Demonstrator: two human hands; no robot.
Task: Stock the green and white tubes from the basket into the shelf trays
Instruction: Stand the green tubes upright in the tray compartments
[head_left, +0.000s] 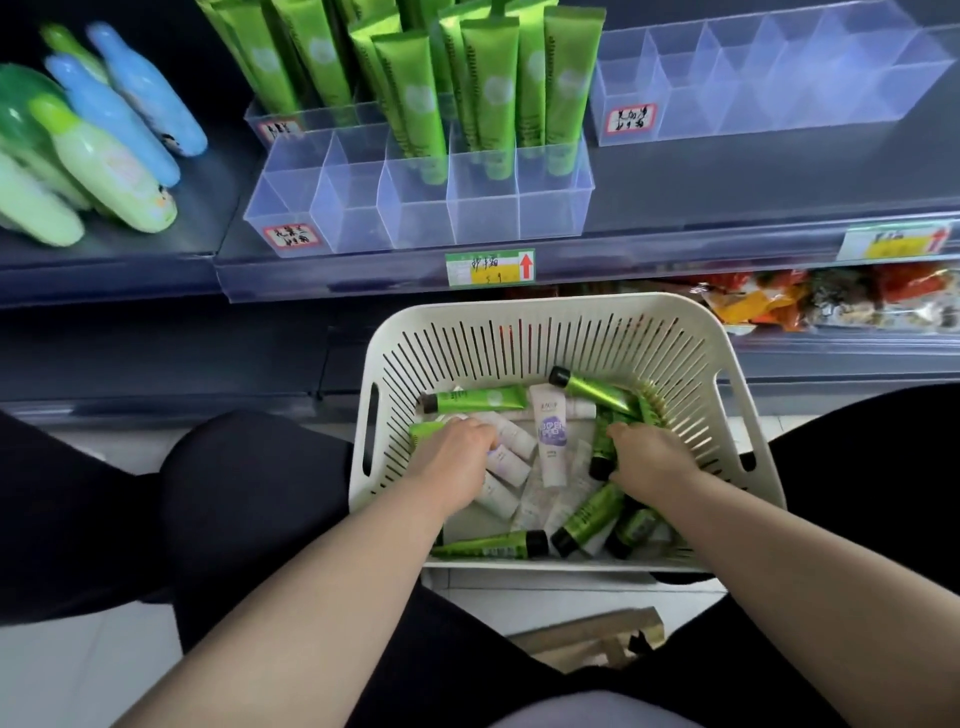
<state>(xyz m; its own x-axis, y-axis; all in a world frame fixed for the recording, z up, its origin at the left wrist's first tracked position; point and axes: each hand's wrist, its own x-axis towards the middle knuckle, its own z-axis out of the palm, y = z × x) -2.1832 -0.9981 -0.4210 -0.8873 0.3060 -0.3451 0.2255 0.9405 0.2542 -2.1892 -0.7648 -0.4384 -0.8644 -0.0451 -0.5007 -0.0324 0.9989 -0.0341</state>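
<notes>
A white slotted basket (550, 317) sits below the shelf, holding several green tubes and white tubes. Both hands are down inside it. My left hand (457, 452) lies over a green tube (423, 432) at the basket's left; whether it grips it I cannot tell. My right hand (644, 454) is closed around a dark-capped green tube (602, 457). A white tube with a purple label (549, 434) lies between the hands. On the shelf above, a clear divided tray (415, 208) holds several upright green tubes (488, 83) in its rear and right cells. A second clear tray (753, 93) stands empty at the right.
Blue and pale green bottles (104, 135) lie on the shelf at the left. A price tag with a red arrow (490, 267) is on the shelf edge. Snack packets (810, 301) fill the lower shelf at the right. My dark-clothed knees flank the basket.
</notes>
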